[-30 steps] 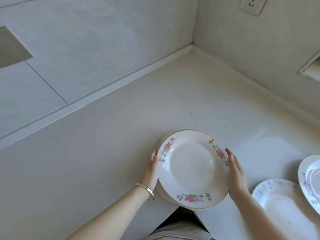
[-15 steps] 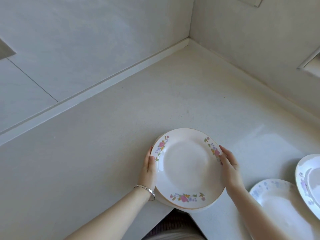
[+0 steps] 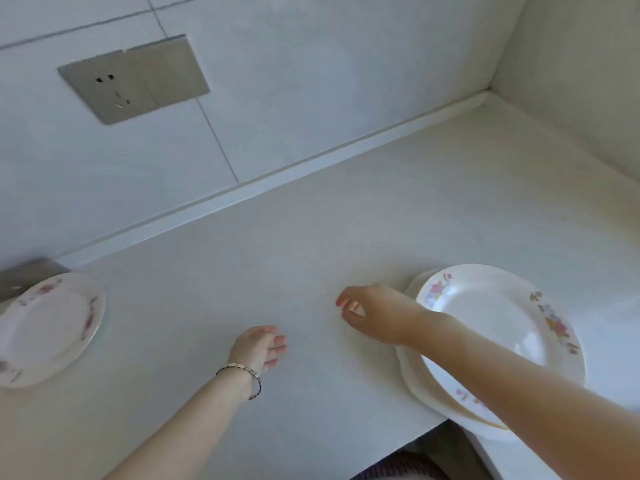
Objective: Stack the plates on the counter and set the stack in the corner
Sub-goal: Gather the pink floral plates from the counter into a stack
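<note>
A stack of white floral plates (image 3: 498, 320) rests on the pale counter (image 3: 311, 237) at the right, near the counter's inner front edge. One more floral plate (image 3: 48, 327) lies alone at the far left. My right hand (image 3: 377, 315) reaches leftward across the stack's near rim, fingers loosely apart, holding nothing. My left hand (image 3: 259, 348), with a bracelet on the wrist, hovers over bare counter between the stack and the lone plate, fingers apart and empty. The corner of the counter (image 3: 488, 95) is at the upper right.
A metal socket plate (image 3: 135, 77) is set in the tiled back wall. A grey block (image 3: 24, 275) stands behind the lone plate at the left edge. The counter's front edge cuts in at the bottom (image 3: 408, 441).
Both hands have let go of the plate stack and moved left. The view has swung left, bringing the lone plate and the wall socket into sight; the plates at the right are out of view.
</note>
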Available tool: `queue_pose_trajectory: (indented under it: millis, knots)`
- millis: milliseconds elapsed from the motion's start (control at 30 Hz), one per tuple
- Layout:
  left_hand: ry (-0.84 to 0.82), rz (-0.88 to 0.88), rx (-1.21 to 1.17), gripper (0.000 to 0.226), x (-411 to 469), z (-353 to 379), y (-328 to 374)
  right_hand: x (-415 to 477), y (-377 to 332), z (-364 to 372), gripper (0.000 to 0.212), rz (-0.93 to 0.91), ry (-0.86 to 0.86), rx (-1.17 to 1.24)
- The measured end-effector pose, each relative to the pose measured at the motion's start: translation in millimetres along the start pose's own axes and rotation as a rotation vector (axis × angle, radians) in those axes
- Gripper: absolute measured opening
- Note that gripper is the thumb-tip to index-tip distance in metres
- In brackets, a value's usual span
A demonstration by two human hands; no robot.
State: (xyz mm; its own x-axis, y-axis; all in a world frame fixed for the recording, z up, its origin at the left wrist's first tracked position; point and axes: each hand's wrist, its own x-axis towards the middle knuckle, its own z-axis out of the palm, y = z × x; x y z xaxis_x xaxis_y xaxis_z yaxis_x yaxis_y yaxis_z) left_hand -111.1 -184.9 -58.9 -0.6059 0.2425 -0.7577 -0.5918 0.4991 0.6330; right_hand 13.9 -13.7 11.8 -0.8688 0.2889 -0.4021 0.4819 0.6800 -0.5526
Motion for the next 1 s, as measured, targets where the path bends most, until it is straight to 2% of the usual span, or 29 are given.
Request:
queue_pose_trajectory:
  millis: [67,200,333,500,600,733,867,933,1000]
  knots:
    - [0.1,-0.047,-0.107,0.018,9.4,-58.9,-3.8,26.0,-40.5,16.6,0.03,-0.054,-0.072,-0.037]
    - [0.294,-0.134,-0.479,0.01,25.3,-175.2,-16.9,74.1,-115.5,56.9,0.03,-0.111,-0.171,-0.058]
    - [0.438,-0.211,-0.703,0.011,46.3,-257.2,-31.6,105.3,-157.2,91.1,0.03,-0.108,-0.237,-0.07]
    - [0.452,-0.112,-1.026,0.029,76.7,-316.0,-27.6,133.0,-186.8,120.9,0.029,-0.079,-0.242,-0.035]
    - [0.46,-0.082,-1.129,0.02,93.7,-327.2,-12.1,143.9,-186.1,131.0,0.028,-0.021,-0.24,-0.016]
    - [0.504,-0.065,-1.13,0.016,121.9,-335.0,-11.8,148.5,-179.1,135.7,0.027,0.054,-0.217,0.002]
    - [0.417,-0.051,-1.049,0.023,125.3,-330.0,-9.2,143.3,-168.5,134.4,0.023,0.094,-0.19,0.03]
    - [0.365,-0.073,-0.99,0.023,112.5,-319.5,-4.3,137.9,-162.4,132.1,0.018,0.121,-0.151,0.106]
    - [0.316,-0.095,-0.857,0.023,94.7,-300.7,3.9,129.2,-157.8,127.9,0.023,0.164,-0.095,0.267]
